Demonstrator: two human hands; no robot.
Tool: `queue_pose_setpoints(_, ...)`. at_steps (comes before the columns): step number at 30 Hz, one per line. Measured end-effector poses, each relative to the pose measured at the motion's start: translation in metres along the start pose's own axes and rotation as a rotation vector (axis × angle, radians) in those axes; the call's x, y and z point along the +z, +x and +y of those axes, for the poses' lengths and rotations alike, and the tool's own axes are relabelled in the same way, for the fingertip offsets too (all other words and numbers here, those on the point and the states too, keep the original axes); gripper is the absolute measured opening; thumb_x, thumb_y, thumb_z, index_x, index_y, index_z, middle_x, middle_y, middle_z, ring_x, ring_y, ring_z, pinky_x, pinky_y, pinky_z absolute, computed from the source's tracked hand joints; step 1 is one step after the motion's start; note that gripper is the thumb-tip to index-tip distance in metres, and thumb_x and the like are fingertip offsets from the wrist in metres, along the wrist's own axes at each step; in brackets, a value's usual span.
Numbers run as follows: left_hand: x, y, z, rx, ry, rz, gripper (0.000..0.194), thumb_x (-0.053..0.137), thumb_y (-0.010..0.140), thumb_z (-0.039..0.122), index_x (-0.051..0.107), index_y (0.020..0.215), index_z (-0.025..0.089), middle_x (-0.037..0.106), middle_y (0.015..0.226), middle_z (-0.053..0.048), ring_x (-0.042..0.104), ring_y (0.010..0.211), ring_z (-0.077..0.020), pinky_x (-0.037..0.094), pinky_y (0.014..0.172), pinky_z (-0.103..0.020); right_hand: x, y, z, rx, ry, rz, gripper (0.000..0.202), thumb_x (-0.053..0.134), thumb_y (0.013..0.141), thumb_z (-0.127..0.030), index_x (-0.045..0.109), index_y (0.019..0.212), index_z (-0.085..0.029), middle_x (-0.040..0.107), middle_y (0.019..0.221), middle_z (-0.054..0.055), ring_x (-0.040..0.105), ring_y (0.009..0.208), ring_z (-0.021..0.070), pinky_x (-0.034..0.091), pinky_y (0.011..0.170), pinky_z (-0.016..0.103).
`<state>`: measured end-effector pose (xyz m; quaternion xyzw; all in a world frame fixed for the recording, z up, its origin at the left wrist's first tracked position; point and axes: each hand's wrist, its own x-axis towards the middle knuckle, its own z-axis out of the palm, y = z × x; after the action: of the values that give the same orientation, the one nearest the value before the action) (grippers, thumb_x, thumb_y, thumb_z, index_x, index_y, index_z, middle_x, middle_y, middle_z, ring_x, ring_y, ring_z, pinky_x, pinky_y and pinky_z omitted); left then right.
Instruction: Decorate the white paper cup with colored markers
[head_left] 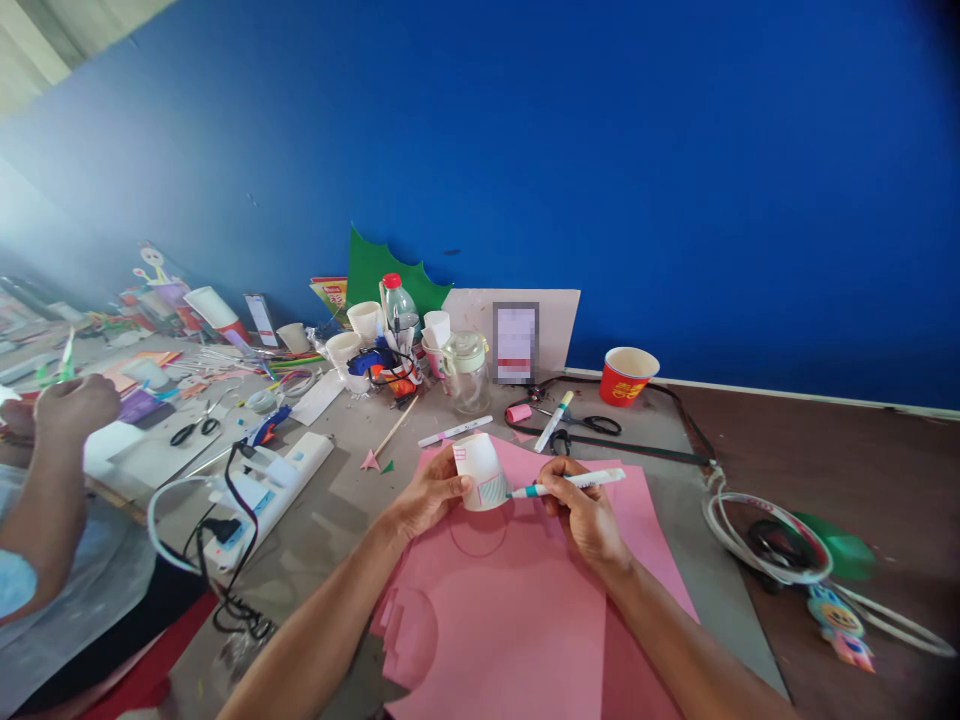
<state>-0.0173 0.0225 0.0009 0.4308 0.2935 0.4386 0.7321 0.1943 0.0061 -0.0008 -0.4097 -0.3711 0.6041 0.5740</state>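
My left hand (437, 492) grips a white paper cup (480, 462) by its left side, thumb across the front. The cup bears pink outlines and a patch of green hatching low on its front. In my right hand (581, 510) is a white marker (592, 479), held like a pen. Its green end points left and meets the cup's lower right edge, beside the hatching. Both hands are over pink paper (517, 610), which has a circle drawn on it and a cut left edge.
Behind the paper stand a glass jar (466, 375), a bottle (400, 305) and a phone (516, 340). Scissors (592, 424) and a red cup (628, 380) are at the right. A power strip (274, 500) lies left, near another person's arm (56, 490).
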Motion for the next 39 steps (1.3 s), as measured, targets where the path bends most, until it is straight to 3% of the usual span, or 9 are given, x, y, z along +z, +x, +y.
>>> queue_pose_setpoints(39,-0.0004,-0.0003,-0.0003,-0.007,-0.017,0.009,0.053,0.086,0.066,0.032,0.067,0.113,0.016,0.072,0.102,-0.011,0.066,0.092,-0.0243,0.048,0.080,-0.032,-0.0024,0.0039,0.0071,-0.025,0.102,0.036,0.019,0.071,0.069,-0.032,0.061,0.058,-0.020,0.050,0.047,-0.005,0.041,0.046,0.0081,0.029,0.051,0.024)
